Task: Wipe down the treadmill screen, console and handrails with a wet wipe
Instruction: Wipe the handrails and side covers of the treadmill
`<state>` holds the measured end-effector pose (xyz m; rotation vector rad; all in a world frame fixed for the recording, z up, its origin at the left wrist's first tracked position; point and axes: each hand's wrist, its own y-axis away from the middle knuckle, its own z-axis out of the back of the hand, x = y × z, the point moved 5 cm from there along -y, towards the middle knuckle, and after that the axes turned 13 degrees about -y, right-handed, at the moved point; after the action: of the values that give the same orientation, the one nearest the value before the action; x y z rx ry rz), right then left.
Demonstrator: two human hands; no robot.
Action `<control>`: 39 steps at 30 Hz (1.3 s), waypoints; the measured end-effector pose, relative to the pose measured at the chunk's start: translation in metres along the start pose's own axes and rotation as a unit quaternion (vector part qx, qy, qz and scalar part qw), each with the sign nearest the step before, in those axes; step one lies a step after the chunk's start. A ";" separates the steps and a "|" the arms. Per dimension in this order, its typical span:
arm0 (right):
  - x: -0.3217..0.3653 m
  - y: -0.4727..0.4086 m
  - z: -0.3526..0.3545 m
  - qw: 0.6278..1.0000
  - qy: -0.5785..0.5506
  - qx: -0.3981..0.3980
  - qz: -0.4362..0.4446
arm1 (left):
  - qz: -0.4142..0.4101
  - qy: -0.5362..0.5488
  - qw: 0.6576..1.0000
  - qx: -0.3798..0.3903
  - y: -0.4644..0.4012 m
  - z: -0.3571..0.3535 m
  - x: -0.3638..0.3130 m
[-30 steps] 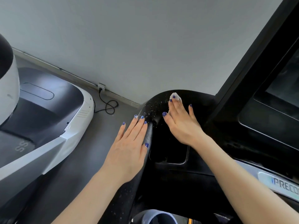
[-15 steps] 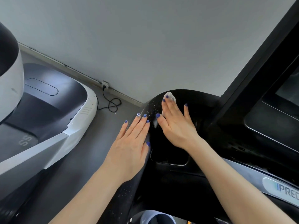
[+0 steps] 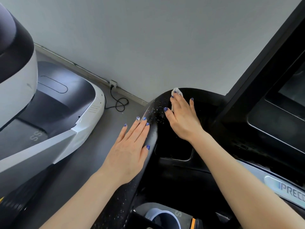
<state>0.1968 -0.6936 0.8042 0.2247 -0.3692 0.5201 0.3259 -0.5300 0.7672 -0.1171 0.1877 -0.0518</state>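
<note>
In the head view, the wet wipe [image 3: 176, 92] is seen pressed flat against the curved black console [image 3: 206, 103] of the treadmill, at its far left corner, beneath the straight, spread fingers of the right hand [image 3: 182, 118]; only a small white edge of the wipe shows past the fingertips. The flat palm is judged to be used so that even pressure is spread over the rounded top. White specks are scattered over the black rim just left of that hand, so this patch appears not yet cleaned. The left hand [image 3: 130, 146] is laid with fingers straight and nothing held on the outer side of the handrail [image 3: 151, 141], probably for bracing while the other hand wipes. The two hands are kept apart, one on each side of the rim. The screen [image 3: 283, 103] is seen at the right edge, untouched by either hand. Beyond the left hand, a neighbouring machine [image 3: 49, 116] in white and black stands on the grey floor [image 3: 105, 123], with a black cable [image 3: 118, 103] plugged in at the wall.
</note>
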 end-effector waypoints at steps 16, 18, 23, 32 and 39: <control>0.000 -0.013 -0.005 0.990 0.083 0.105 0.036 | 0.002 0.003 1.000 -0.008 -0.002 -0.002 0.001; 0.007 -0.054 -0.009 0.983 0.138 0.116 0.018 | 0.000 0.003 1.000 -0.007 -0.002 -0.002 0.000; 0.021 -0.052 -0.016 0.983 0.132 0.122 0.039 | 0.004 0.003 1.000 -0.008 -0.001 -0.001 0.000; 0.017 -0.035 -0.013 0.983 0.119 0.137 0.039 | 0.005 0.000 1.000 -0.001 -0.002 -0.003 0.002; 0.037 0.005 -0.025 0.989 0.037 0.120 0.079 | 0.007 -0.005 1.000 0.005 0.028 0.006 0.006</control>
<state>0.2311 -0.6659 0.7970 0.4104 -0.2527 0.7273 0.3340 -0.5018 0.7687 -0.1070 0.1782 -0.0385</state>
